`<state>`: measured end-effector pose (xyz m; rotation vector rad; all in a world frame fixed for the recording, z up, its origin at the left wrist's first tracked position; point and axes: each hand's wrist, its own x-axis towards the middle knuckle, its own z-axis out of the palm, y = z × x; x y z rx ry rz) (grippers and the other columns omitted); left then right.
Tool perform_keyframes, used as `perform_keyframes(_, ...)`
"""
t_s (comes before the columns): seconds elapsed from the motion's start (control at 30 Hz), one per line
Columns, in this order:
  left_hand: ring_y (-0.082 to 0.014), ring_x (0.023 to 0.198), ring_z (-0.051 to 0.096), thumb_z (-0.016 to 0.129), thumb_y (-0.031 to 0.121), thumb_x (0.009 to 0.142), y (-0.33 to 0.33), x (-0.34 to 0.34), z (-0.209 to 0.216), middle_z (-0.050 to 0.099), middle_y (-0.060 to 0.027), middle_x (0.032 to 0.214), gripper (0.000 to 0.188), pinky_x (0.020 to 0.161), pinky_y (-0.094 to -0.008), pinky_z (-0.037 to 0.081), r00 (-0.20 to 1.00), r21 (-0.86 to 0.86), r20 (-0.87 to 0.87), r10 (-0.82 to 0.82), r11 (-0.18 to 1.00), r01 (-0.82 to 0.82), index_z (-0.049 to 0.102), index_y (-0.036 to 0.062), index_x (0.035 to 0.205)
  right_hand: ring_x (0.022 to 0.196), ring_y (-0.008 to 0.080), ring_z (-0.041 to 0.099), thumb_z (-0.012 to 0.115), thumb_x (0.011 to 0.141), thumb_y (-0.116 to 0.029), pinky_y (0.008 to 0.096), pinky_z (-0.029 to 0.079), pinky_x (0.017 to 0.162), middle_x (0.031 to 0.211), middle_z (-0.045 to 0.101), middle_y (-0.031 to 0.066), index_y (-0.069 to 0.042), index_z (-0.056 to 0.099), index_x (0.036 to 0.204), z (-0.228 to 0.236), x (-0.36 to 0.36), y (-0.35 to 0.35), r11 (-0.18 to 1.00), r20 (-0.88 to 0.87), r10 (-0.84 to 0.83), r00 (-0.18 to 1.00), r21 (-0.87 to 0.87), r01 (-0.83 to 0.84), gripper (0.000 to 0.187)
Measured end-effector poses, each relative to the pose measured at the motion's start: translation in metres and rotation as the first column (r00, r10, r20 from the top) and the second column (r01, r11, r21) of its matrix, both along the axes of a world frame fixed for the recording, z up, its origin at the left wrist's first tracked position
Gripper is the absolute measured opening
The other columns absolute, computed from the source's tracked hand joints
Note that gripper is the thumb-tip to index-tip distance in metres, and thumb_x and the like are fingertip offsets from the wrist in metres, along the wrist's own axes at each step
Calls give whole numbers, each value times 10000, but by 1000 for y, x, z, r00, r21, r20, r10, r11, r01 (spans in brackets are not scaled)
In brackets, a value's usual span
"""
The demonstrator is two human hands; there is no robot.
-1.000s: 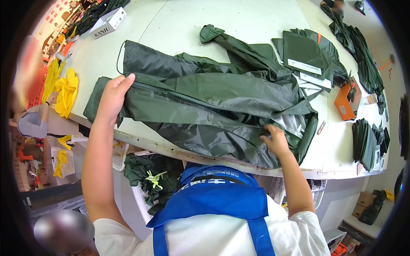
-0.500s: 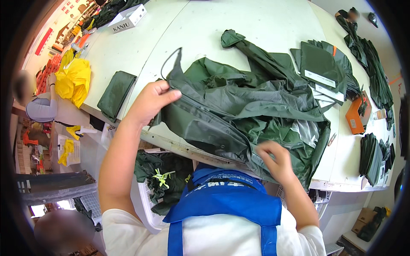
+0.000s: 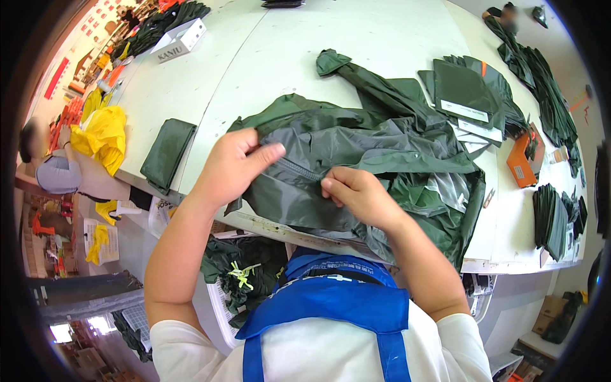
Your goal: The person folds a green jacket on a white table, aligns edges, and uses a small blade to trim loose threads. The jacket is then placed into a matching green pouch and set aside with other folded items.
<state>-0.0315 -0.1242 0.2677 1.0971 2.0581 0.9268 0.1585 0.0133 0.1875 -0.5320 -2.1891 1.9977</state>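
Note:
A dark green rain jacket lies rumpled across the near part of the white table, one sleeve stretching toward the far side. Its zipper runs between my two hands. With thumb against fingers, my left hand grips the jacket at the zipper's left end. My right hand pinches the zipper strip further right; whether a slider is in those fingertips is hidden. The jacket's near edge hangs over the table edge toward my blue apron.
A folded dark green packet lies left on the table. At right are stacked green pouches, an orange box and a small snipping tool. Below the edge stands a basket of green cloth. Another person handles yellow cloth.
My right hand has moved up and left from the jacket's near edge to the zipper, closing on it. The loose pointed strip and cord above my left hand no longer show.

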Motion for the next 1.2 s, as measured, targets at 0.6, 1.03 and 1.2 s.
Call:
perform_keyframes(0.6, -108, 820, 594, 523, 401, 958, -6, -177, 7, 659, -24, 924, 410, 797, -258, 460, 952, 147, 54, 301, 941, -306, 665, 16, 949, 698, 111, 540, 624, 884, -214, 266, 452, 693, 722, 600, 14, -5, 658, 799, -56, 321, 130, 925, 682, -367, 632, 198, 323, 229)
perform_keyframes(1.03, -352, 1205, 491, 719, 125, 701, 52, 75, -167, 534, -178, 1282, 638, 1031, -437, 378, 736, 74, -574, -359, 872, 483, 480, 30, 1284, 1074, 212, 568, 727, 769, -106, 326, 432, 946, 1205, 572, 143, 50, 502, 1176, -148, 278, 31, 802, 584, -523, 621, 91, 590, 491)
perform_keyframes(1.2, -292, 1010, 575, 710, 176, 770, 78, 132, -240, 617, -86, 1069, 377, 864, -413, 452, 770, -75, -409, -489, 859, 506, 605, 91, 1122, 1046, 208, 590, 713, 778, -41, 322, 468, 910, 1194, 591, 170, 81, 433, 1294, -163, 241, 49, 554, 395, -718, 573, -176, 814, 600)
